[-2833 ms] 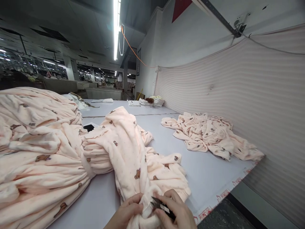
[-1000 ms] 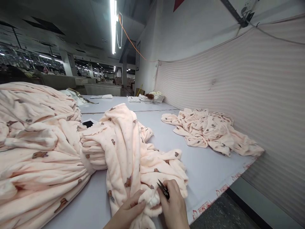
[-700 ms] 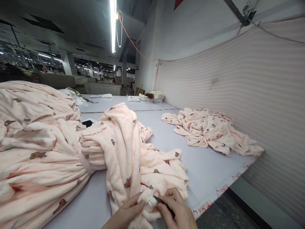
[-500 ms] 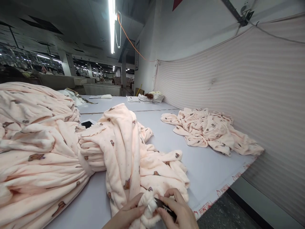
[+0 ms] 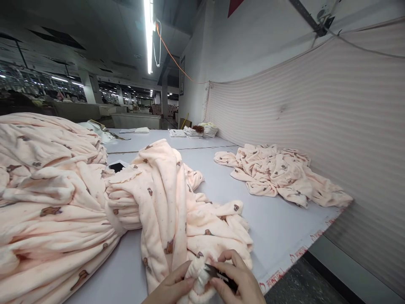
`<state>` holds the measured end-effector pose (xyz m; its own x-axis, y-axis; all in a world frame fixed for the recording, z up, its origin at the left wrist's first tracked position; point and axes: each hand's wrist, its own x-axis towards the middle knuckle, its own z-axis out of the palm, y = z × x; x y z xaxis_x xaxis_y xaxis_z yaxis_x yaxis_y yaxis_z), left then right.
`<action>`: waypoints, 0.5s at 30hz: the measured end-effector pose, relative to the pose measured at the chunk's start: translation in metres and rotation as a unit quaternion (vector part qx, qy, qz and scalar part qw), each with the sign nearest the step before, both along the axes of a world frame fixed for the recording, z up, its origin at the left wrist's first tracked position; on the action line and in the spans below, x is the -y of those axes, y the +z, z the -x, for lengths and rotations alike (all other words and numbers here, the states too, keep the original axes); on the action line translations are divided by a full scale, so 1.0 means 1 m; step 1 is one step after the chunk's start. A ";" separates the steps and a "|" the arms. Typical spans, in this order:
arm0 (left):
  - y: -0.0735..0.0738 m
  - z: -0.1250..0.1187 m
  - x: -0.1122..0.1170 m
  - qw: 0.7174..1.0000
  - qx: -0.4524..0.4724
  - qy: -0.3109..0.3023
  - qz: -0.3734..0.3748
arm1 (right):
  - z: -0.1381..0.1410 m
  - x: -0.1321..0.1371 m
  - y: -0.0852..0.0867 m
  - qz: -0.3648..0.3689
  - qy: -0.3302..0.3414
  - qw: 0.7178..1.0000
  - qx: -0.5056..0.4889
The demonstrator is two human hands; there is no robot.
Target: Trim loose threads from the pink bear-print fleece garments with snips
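At the bottom of the view my left hand (image 5: 177,283) pinches the gathered edge of a pale pink plush garment (image 5: 218,245) printed with small brown figures. White inner cloth shows at this gathered end. My right hand (image 5: 238,276) is closed around small black thread snips (image 5: 223,278). Their pointed tip lies against the white cloth, close to my left fingers. Whether the blades touch a thread is too small to tell. The rest of the garment lies crumpled on the table in front of my hands.
A large tied bundle (image 5: 60,215) of the same plush fills the left. A loose heap (image 5: 275,171) of it lies right on the pale table (image 5: 281,230), by a striped cloth curtain (image 5: 316,105). White stacks (image 5: 193,132) sit at the back. The table edge runs along the right.
Both hands stay at the gathered edge, with only a slight shift. The white cloth between them has turned a little, and the snips remain beside it. The whole view has moved slightly.
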<state>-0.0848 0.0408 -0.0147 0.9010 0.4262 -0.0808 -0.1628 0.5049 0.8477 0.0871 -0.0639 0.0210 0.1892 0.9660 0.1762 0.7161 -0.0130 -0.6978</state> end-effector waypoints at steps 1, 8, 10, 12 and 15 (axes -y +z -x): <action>0.000 0.000 0.001 1.000 0.001 0.002 0.002 | 0.000 -0.001 -0.001 -0.003 0.001 1.000 -0.002; 0.003 -0.001 0.001 0.999 0.000 -0.014 -0.040 | 0.003 -0.005 -0.004 -0.013 -0.001 1.000 0.000; 0.003 0.000 -0.001 0.998 -0.002 -0.021 -0.063 | 0.002 -0.005 -0.002 0.011 0.015 1.000 0.010; 0.003 0.002 -0.002 0.996 -0.008 -0.023 -0.083 | 0.001 -0.004 0.000 0.010 0.009 1.000 0.011; 0.003 0.004 -0.003 0.995 -0.027 -0.021 -0.097 | 0.000 -0.002 -0.001 -0.015 -0.013 1.000 -0.013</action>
